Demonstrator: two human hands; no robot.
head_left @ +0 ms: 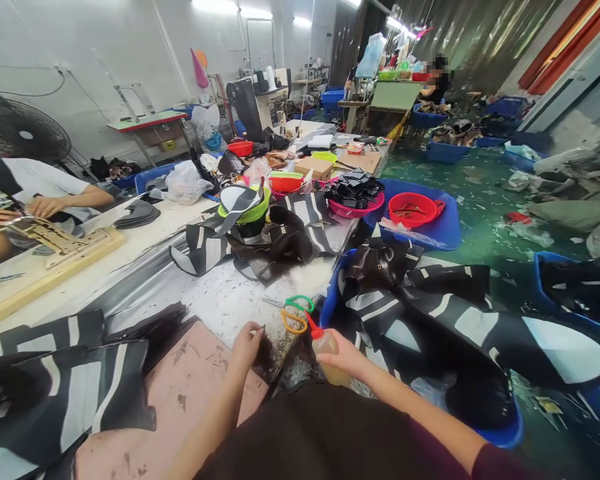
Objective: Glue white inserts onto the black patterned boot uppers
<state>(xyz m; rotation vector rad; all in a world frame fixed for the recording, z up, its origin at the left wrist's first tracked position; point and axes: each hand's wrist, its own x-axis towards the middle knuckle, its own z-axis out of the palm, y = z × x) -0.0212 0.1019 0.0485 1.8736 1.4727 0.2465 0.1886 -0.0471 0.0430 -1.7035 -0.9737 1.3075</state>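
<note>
My right hand (344, 357) is wrapped round a squeeze glue bottle (325, 345) with a red nozzle, tilted up and to the left. Just beyond the nozzle lies a pair of scissors (295, 323) with one green and one orange handle, at the table's edge. My left hand (247, 343) hovers near the corner of a pink board (200, 373), fingers pinched together. A small dark bit shows at the fingertips, too small to name. Left of the board are black-and-white cut pieces (80, 387) and a stack of thin black strips (147, 330).
A blue tub (513, 427) heaped with black-and-white pieces stands to my right. Ahead on the table are more pieces (207, 247), a green basket (255, 212) and a pink tray (355, 212). At left, a co-worker's hands (45, 207) are at a sewing machine.
</note>
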